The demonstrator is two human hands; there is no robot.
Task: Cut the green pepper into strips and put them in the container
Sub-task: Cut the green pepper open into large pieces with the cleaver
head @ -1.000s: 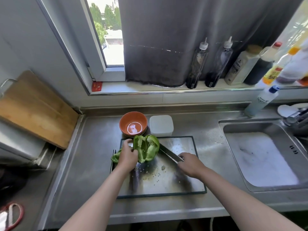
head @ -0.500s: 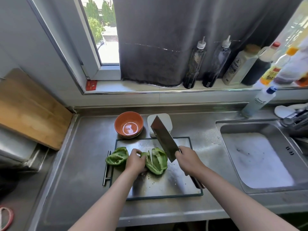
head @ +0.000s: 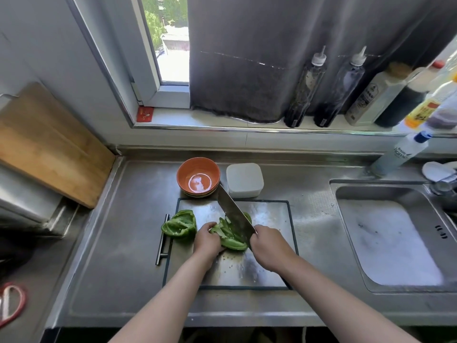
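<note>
Head view: left hand (head: 207,240) fingers curled holding green pepper (head: 232,242); right hand (head: 270,246) fingers gripping cleaver (head: 235,211), blade across pepper.

Single head view, wide-angle: high over the near counter (head: 118,256) edge, facing forward-down toward the far window (head: 173,58).

Glossy metal board (head: 269,268), matt steel counter (head: 118,256).

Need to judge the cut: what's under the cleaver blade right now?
A green pepper piece lies on the cutting board, held by the left hand. The cleaver hides the cut line and the pepper's far side.
</note>
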